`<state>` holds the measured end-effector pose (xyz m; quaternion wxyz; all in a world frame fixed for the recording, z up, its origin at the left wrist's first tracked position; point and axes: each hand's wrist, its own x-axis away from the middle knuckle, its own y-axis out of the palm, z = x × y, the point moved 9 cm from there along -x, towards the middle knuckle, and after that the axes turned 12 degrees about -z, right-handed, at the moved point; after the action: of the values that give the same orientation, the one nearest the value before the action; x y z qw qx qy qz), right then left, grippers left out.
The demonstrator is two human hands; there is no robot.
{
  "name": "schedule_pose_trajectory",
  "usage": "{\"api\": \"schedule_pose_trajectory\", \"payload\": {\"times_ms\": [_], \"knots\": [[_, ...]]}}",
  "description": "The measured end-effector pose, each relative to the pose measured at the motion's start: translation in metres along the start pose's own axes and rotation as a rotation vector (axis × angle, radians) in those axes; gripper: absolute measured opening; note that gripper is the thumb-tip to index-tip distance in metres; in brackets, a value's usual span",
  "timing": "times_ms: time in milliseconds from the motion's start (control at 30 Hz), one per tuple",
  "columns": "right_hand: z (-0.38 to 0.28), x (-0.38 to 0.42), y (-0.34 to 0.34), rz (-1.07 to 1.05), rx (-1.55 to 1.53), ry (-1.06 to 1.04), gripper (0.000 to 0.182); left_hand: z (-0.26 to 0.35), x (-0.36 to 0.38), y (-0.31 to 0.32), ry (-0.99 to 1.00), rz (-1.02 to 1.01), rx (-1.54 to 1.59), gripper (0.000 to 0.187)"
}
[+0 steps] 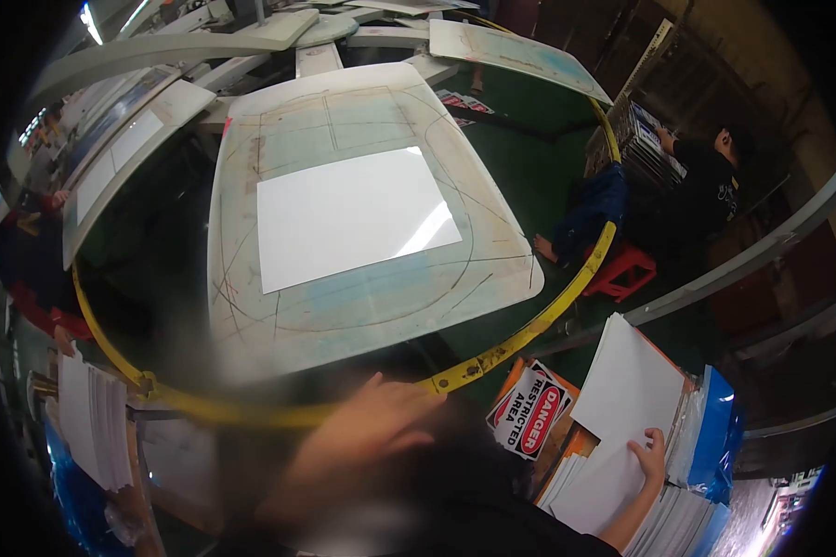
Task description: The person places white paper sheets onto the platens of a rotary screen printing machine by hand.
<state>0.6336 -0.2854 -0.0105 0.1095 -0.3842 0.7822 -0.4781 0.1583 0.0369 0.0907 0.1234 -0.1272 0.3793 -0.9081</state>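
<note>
My left hand (373,422), partly blurred, is near the yellow ring rail (478,364) with its fingers stretched out and the thumb apart. Nothing shows in it. Beyond the rail, a white sheet (353,218) lies on a pale, stained platen (344,311) marked with drawn lines. At the lower right, my right hand (651,455) touches a stack of white sheets (599,487), its fingers bent and spread. Another white sheet (628,381) lies askew at the upper part of that stack. Left of the stack is a printed "DANGER RESTRICTED AREA" sign (530,410).
More platens (515,58) stand around the machine's arms. A co-worker (701,181) is at the right beside a red stool (622,273); another person (32,251) is at the left. More white sheets (93,422) are stacked at the lower left. Blue wrapping (713,432) stands by the right stack.
</note>
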Motion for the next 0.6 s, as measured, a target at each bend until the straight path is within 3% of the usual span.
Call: {"api": "schedule_pose_trajectory", "payload": {"times_ms": [133,167,267,367,467,500,600], "knots": [[0.042,0.000,-0.022,0.002,-0.190,0.040,0.027,0.002,-0.006,0.004,0.024,-0.024,-0.018,0.049],[0.042,0.000,-0.024,0.023,-0.410,-0.088,0.024,0.002,-0.008,0.004,0.033,-0.029,-0.022,0.049],[0.020,0.009,-0.040,0.060,-0.388,-0.004,0.019,-0.001,-0.012,0.009,0.030,-0.057,-0.024,0.048],[0.002,0.009,-0.055,0.096,-0.219,-0.108,0.019,-0.004,-0.022,0.016,0.027,-0.076,-0.045,0.048],[-0.072,0.014,-0.099,0.281,0.013,-0.180,0.015,-0.004,-0.032,0.024,0.065,-0.125,0.009,0.050],[-0.096,0.014,-0.110,0.214,-0.145,-0.113,0.015,-0.002,-0.033,0.028,0.085,-0.150,0.041,0.051],[-0.206,0.017,-0.134,0.344,-0.206,-0.317,0.018,0.003,-0.033,0.037,0.145,-0.212,0.162,0.059]]}}
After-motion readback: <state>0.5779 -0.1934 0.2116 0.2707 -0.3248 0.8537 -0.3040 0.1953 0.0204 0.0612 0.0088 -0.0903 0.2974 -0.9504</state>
